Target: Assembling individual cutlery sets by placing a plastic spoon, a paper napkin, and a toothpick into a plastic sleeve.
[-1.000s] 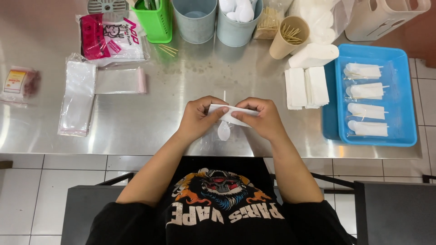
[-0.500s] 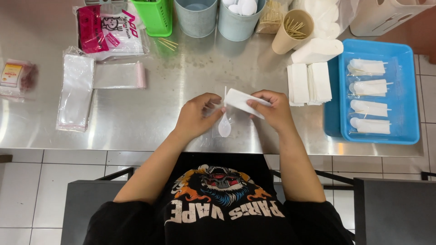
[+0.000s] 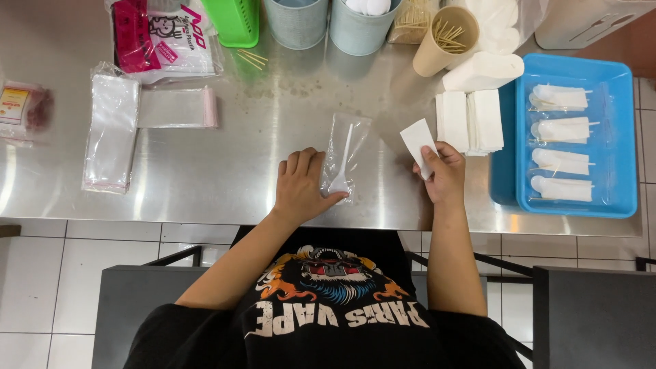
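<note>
My left hand [image 3: 298,188] rests on the steel table [image 3: 205,171] and pins the lower end of a clear plastic sleeve [image 3: 346,156] with a white plastic spoon [image 3: 341,171] inside it. To the right, my right hand [image 3: 443,174] holds a folded white napkin [image 3: 417,142] upright between thumb and fingers, apart from the sleeve. A stack of folded white napkins [image 3: 470,120] lies just right of that hand.
A blue tray [image 3: 618,164] at the right holds several packed spoon sets. At the back stand a paper cup of toothpicks [image 3: 446,39], two pale metal tins [image 3: 298,22], a green basket [image 3: 237,20]. Empty clear sleeves [image 3: 109,130] and a bag of them lie left.
My hands have parted: the spoon in its sleeve now lies on the table under my left hand, and my right hand has carried the napkin off to the right.
</note>
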